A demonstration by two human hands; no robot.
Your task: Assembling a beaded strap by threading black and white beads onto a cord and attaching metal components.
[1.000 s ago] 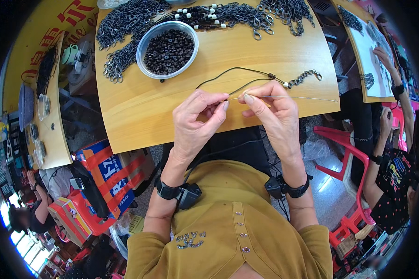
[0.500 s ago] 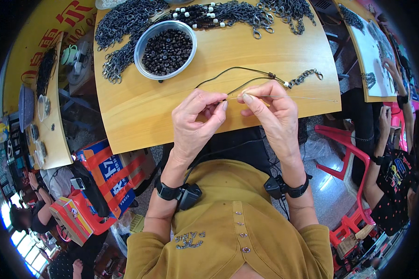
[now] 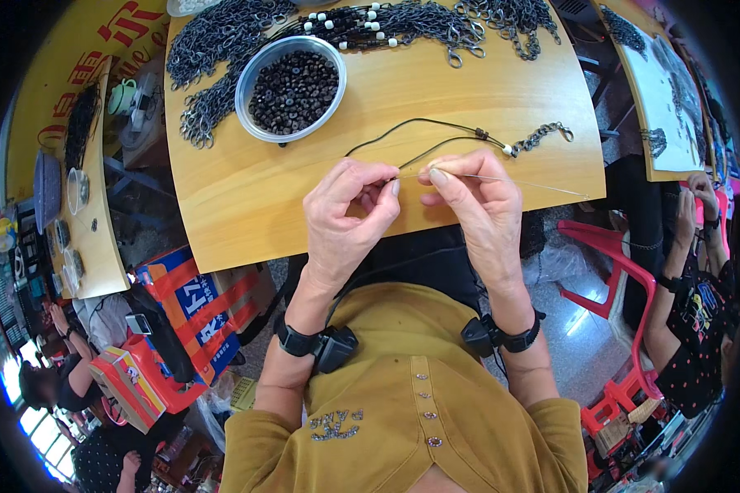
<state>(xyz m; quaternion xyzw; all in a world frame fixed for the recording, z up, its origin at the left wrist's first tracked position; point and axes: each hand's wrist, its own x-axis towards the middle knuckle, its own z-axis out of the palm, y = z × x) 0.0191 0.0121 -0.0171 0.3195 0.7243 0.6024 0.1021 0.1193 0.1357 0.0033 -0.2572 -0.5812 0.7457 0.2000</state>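
Note:
Over the near part of the table, my left hand (image 3: pixel 347 215) closes thumb and forefinger in a pinch on the black cord (image 3: pixel 423 121). A tiny dark piece shows at the fingertips, too small to make out. Just to its right, my right hand (image 3: pixel 478 209) pinches a thin wire needle (image 3: pixel 543 186), whose long end sticks out to the right. Between the two pinches runs a short fine stretch of the wire. The cord loops out behind my hands to a brown bead (image 3: pixel 481 133), a white bead (image 3: pixel 509 150) and a dark chain with a clasp (image 3: pixel 543 138).
A clear plastic bowl (image 3: pixel 242 105) of dark beads stands beyond my left hand. Dark chains (image 3: pixel 214 49) and bundled cords with white beads (image 3: pixel 362 25) lie along the far edge. A pink chair (image 3: pixel 612 271) and a co-worker (image 3: pixel 691 312) are at right; boxes stand at left.
My right hand has shifted slightly left, and the wire's free end now slants lower. My left hand stays nearly still. The co-worker at right has brought both hands together.

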